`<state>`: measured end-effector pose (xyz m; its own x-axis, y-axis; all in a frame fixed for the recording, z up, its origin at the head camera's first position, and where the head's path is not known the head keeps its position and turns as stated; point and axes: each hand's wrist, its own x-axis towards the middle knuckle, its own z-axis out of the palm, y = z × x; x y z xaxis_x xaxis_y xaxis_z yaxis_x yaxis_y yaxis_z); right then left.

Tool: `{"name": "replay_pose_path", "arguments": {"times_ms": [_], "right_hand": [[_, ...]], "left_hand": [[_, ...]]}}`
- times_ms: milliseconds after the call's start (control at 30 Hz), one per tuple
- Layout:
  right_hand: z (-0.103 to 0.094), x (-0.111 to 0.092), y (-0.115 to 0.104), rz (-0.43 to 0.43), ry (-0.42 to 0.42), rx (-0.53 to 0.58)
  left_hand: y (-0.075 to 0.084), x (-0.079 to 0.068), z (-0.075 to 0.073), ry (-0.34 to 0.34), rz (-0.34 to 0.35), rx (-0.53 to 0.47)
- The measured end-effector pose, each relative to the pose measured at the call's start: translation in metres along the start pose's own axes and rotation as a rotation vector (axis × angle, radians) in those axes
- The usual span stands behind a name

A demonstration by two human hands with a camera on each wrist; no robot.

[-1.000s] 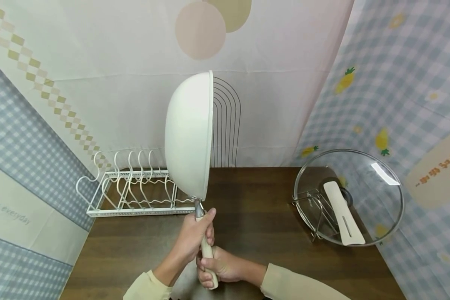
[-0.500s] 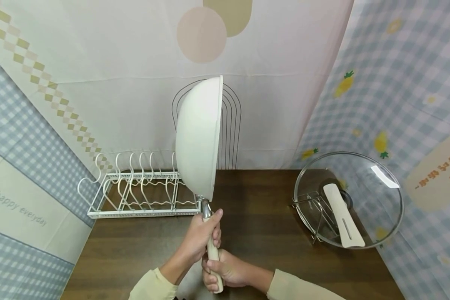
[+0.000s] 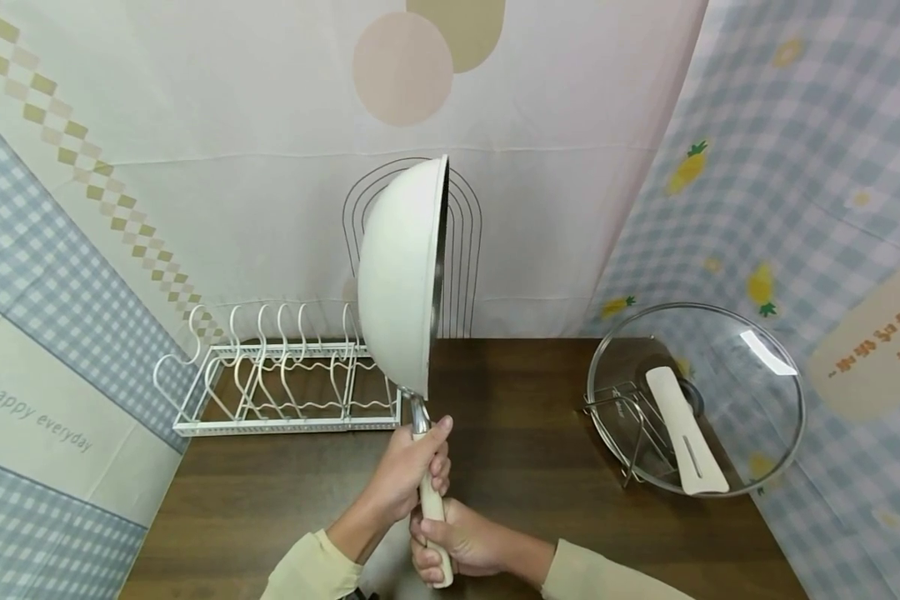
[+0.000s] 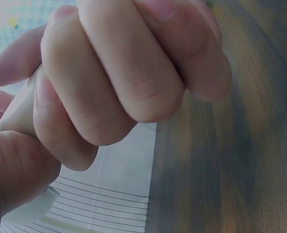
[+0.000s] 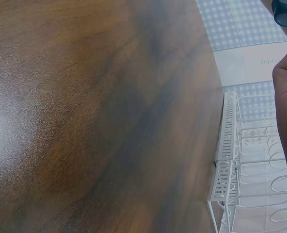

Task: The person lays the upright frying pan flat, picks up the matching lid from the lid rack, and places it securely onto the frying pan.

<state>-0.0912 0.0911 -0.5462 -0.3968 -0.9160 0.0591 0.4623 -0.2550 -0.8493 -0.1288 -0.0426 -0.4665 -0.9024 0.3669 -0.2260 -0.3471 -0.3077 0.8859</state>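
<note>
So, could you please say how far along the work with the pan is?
Looks done: the round clear glass lid leans on a silver wire stand.
In hand: the deep, round white pan, tipped on edge, its cream handle held by the left grip and right grip.
Remaining, probably: setting the pan down, perhaps in the white metal rack it overlaps in the head view; contact isn't clear.

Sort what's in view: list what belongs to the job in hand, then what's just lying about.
In the job:
White wok, its handle gripped by the left hand and right hand
White wire rack, probably: the wok overlaps its right end in the head view

Just lying about:
Glass lid, touched by neither hand
Metal wire stand, propping the lid
</note>
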Motion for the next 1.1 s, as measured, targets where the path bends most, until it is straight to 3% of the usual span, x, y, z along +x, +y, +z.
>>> {"name": "replay_pose_path", "arguments": {"times_ms": [767,1100], "right_hand": [[0.004,-0.013,-0.006,0.010,-0.079,0.056],[0.010,-0.023,-0.015,-0.009,-0.113,0.050]], "left_hand": [[-0.007,0.009,0.006,-0.162,-0.051,-0.162],[-0.011,0.012,0.011,-0.265,-0.089,-0.292]]}}
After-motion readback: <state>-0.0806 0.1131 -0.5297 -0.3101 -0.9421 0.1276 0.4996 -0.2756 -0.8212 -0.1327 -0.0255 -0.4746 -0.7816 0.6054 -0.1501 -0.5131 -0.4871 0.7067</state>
